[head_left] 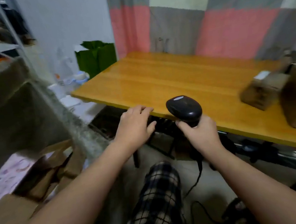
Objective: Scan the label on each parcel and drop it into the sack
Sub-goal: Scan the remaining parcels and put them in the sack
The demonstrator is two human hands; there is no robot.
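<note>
On the table (158, 78), brown parcel (264, 91), apparently white-labelled

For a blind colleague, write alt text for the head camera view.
The right hand grips a black barcode scanner by the wooden table; the left hand is open beside it. Cardboard parcels sit on it, far right.

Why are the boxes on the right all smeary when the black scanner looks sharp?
In the head view, blur smears the parcels and the shelf at left; the scanner in the right hand looks crisp; the table shows a soft sheen.
</note>
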